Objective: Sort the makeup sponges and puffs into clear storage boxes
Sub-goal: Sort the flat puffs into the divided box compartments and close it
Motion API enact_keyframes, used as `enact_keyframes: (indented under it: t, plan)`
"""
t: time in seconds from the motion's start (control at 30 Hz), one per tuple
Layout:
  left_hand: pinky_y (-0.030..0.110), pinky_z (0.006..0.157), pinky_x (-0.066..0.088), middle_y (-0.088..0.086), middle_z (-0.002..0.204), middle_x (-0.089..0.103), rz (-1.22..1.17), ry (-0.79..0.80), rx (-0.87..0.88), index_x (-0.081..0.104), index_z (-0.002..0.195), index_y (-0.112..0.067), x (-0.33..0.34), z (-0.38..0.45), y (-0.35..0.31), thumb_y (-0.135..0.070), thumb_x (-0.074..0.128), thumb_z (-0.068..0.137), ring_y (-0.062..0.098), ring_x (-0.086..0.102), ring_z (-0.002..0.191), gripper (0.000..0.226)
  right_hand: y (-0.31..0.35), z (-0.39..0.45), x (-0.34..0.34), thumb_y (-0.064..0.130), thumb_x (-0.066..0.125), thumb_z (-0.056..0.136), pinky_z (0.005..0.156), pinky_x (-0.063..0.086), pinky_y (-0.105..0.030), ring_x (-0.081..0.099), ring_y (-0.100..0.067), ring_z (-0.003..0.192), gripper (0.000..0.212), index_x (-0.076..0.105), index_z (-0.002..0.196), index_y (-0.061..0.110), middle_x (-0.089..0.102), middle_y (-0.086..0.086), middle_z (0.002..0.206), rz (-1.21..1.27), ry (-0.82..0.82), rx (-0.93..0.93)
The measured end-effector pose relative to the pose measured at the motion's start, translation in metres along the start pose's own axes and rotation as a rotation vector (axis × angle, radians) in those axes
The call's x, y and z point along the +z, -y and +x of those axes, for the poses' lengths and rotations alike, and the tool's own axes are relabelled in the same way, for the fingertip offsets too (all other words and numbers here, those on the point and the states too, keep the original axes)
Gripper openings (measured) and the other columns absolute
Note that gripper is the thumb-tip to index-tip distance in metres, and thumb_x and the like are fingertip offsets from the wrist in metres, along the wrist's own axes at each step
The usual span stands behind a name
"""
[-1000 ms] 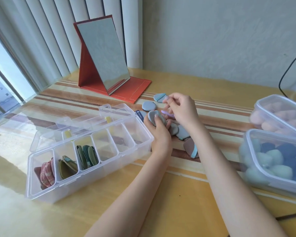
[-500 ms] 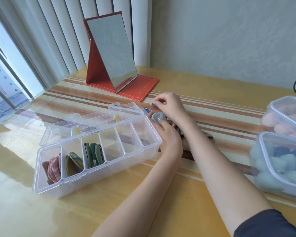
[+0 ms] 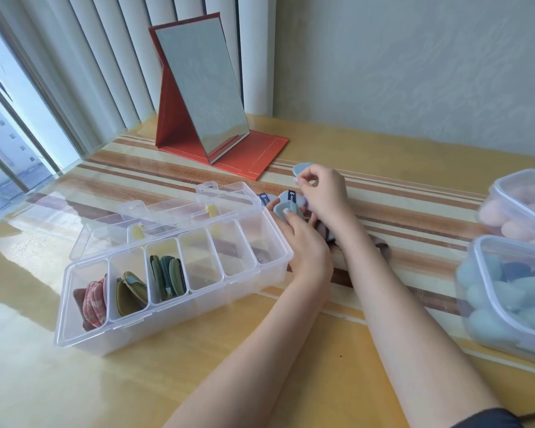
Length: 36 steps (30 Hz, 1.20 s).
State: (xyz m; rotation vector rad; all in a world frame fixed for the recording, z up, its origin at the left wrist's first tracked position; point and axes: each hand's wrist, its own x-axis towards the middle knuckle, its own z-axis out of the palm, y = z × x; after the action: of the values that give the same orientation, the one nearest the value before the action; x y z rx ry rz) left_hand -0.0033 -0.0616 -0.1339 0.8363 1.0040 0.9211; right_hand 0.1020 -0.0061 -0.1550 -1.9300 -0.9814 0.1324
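A clear divided box (image 3: pixel 278 261) lies open on the table. Its left three cells hold pink checked puffs (image 3: pixel 95 301), olive puffs (image 3: pixel 127 296) and dark green puffs (image 3: pixel 169 276); the right cells hold nothing. My left hand (image 3: pixel 303 245) grips a small stack of grey-blue puffs (image 3: pixel 286 211) just right of the box. My right hand (image 3: pixel 323 194) is curled above loose grey-blue puffs (image 3: pixel 294 196) on the table; a pale blue puff (image 3: pixel 300 168) shows behind its fingers. More puffs (image 3: pixel 382 247) lie under my right forearm.
Two clear tubs stand at the right: the near one (image 3: pixel 488 307) holds teal and navy sponges, the far one (image 3: pixel 507 196) pink sponges. A red folding mirror (image 3: pixel 204 100) stands at the back. Blinds and a window are at the left. A black cable hangs at the far right.
My right hand has lifted slightly and moved right from the stack in my left hand. My left hand keeps its puffs. The view has shifted a little.
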Motion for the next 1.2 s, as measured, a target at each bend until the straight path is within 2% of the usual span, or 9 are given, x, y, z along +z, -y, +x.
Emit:
enact_keyframes:
  t: [0.13,0.23,0.47,0.6,0.7,0.8,0.9,1.03,1.2]
  plan:
    - [0.007,0.076,0.049,0.011,0.139,0.051,-0.086,-0.004,-0.031,0.033,0.138,-0.028,0.004,0.006,0.004,-0.024,0.021,0.104,0.026,0.059,0.117,0.036,-0.006,0.016,0.003,0.012,0.044,0.097,0.099,0.035,-0.035,0.042,-0.029,0.123,0.035,0.057,0.129,0.019,0.052,-0.004,0.136,-0.327,0.039,-0.047]
    - [0.023,0.085,0.055,0.011,0.134,0.053,-0.275,-0.013,-0.053,0.040,0.129,-0.028,0.005,0.013,0.004,-0.025,0.025,0.103,0.025,0.062,0.113,0.030,-0.007,0.024,0.004,0.022,0.041,0.097,0.105,0.027,-0.041,0.030,-0.028,0.133,0.047,0.040,0.143,0.032,0.036,0.001,0.153,-0.537,0.205,0.016]
    - [0.033,0.072,0.059,0.011,0.127,0.055,-0.320,0.014,0.032,0.053,0.097,-0.035,0.008,0.020,0.011,-0.023,0.030,0.101,0.038,0.063,0.107,0.026,-0.009,0.042,0.002,0.023,0.054,0.094,0.073,0.042,-0.032,0.057,-0.034,0.100,0.019,0.070,0.099,0.014,0.070,-0.013,0.097,-0.471,0.022,-0.002]
    - [0.027,0.071,0.058,0.012,0.124,0.054,-0.276,0.008,0.038,0.050,0.105,-0.023,0.007,0.022,0.009,-0.021,0.028,0.103,0.038,0.063,0.104,0.022,-0.008,0.038,-0.017,0.021,0.056,0.095,0.066,0.043,-0.028,0.057,-0.025,0.079,0.020,0.069,0.092,0.005,0.067,-0.007,0.084,-0.058,-0.111,0.057]
    - [0.027,0.075,0.058,0.009,0.120,0.053,-0.277,0.017,0.018,0.049,0.106,-0.016,0.007,0.022,0.003,-0.023,0.029,0.104,0.028,0.063,0.103,0.021,-0.002,0.017,-0.036,0.019,0.061,0.093,0.060,0.046,-0.021,0.058,-0.011,0.073,0.007,0.066,0.095,0.015,0.064,0.002,0.082,0.298,-0.009,0.161]
    - [0.031,0.077,0.055,0.002,0.093,0.053,-0.276,0.075,-0.001,0.049,0.101,-0.014,0.006,0.020,-0.002,-0.031,0.039,0.101,0.013,0.059,0.076,0.020,0.004,-0.014,-0.046,0.015,0.065,0.090,0.051,0.047,-0.016,0.057,-0.004,0.060,0.008,0.060,0.085,0.016,0.064,0.000,0.077,0.375,0.152,0.189]
    - [0.026,0.069,0.053,0.018,0.111,0.057,-0.141,0.128,0.056,0.046,0.114,-0.010,0.003,0.021,0.001,-0.019,0.064,0.089,0.021,0.059,0.082,0.033,0.007,-0.034,-0.051,0.016,0.066,0.090,0.060,0.048,-0.021,0.056,-0.009,0.062,0.011,0.060,0.080,0.016,0.063,0.000,0.069,0.321,0.170,0.138]
    - [0.022,0.071,0.051,0.024,0.133,0.046,-0.146,0.153,0.057,0.040,0.119,-0.014,0.002,0.017,0.005,-0.003,0.049,0.092,0.037,0.061,0.108,0.031,0.002,-0.045,-0.067,0.026,0.062,0.092,0.060,0.039,-0.019,0.054,-0.008,0.068,0.016,0.068,0.088,0.011,0.065,0.001,0.081,-0.053,0.115,0.093]
    - [0.027,0.077,0.053,0.021,0.131,0.048,-0.135,0.172,0.062,0.037,0.126,-0.010,0.000,0.019,0.006,-0.008,0.044,0.097,0.026,0.061,0.091,0.030,0.002,-0.062,-0.078,0.026,0.063,0.091,0.082,0.042,-0.028,0.056,-0.017,0.100,0.026,0.063,0.115,0.016,0.057,0.001,0.104,-0.360,0.350,0.178]
